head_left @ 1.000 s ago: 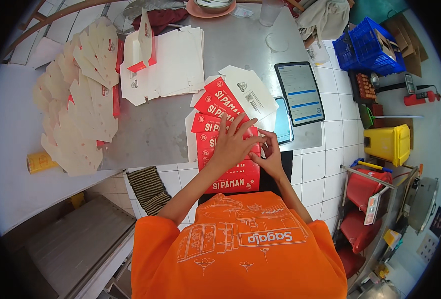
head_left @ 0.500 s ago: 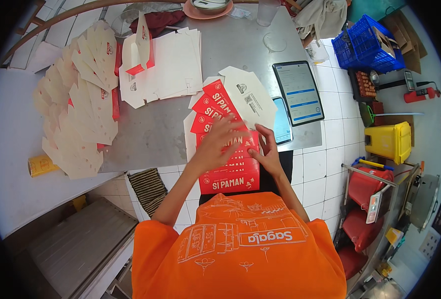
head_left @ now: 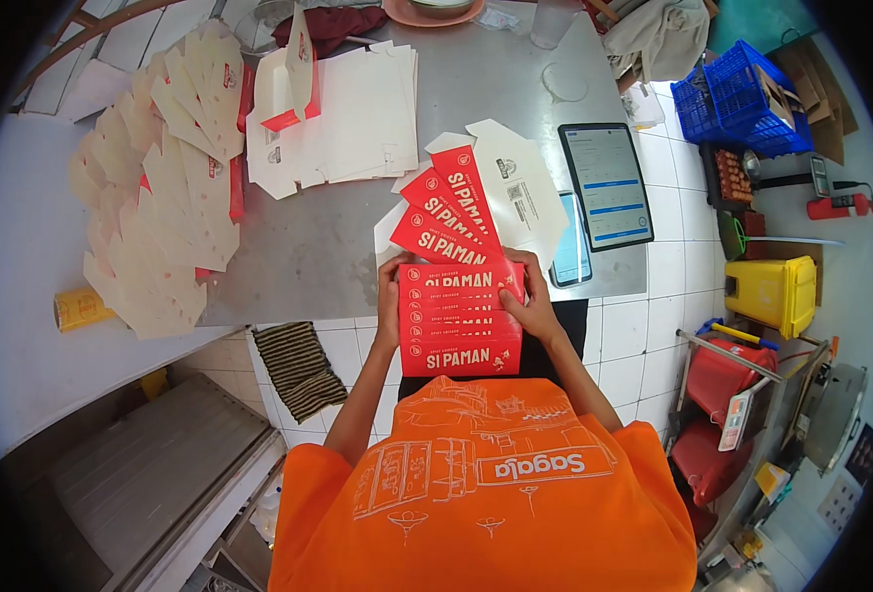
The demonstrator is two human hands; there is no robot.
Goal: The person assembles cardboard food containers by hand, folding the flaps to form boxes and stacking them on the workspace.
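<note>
Overlapping red-and-white cardboard food box blanks (head_left: 459, 321) lie in front of me in a stepped column, their red panels facing up. My left hand (head_left: 389, 301) grips the column's left edge, its fingers partly hidden beneath. At the right edge my right hand (head_left: 529, 298) holds on, thumb on the top red panel and fingers behind. Beyond the hands, several more red panels (head_left: 446, 212) fan out at a slant. A pale, printed box panel (head_left: 527, 192) spreads out under them to the right.
A pile of cream box blanks (head_left: 165, 187) covers the table's left. White sheets of card (head_left: 357, 123) lie beyond, with a half-folded box (head_left: 288, 89) on top. A phone (head_left: 571, 242) and a tablet (head_left: 609, 187) lie at the right edge. A yellow roll (head_left: 81, 310) sits far left.
My left hand has moved from above the red panels down to the column's left edge. My right hand has closed on the right edge. The view has shifted slightly.
</note>
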